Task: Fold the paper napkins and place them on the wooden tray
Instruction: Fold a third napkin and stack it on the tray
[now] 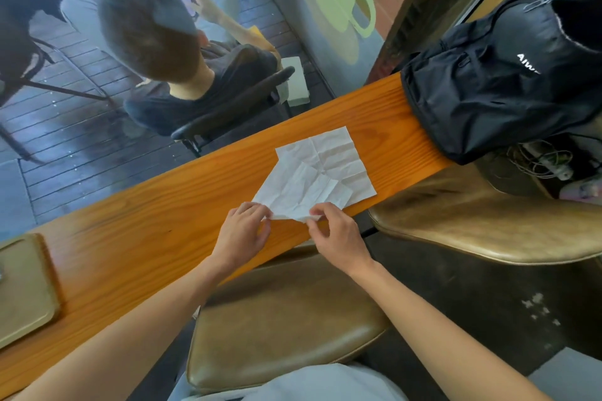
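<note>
Both hands, left hand (245,228) and right hand (335,231), are pinching the top napkin's (301,187) near edge; wooden tray (26,286) is sitting at 9 o'clock, nearer your left.

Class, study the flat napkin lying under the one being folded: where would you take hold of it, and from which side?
Probably at the flat napkin's bare near-right corner by the counter's front edge, approached from the person's side. That corner is uncovered, while the upper napkin, pinched by the left hand and right hand, overlaps its left part.
</note>
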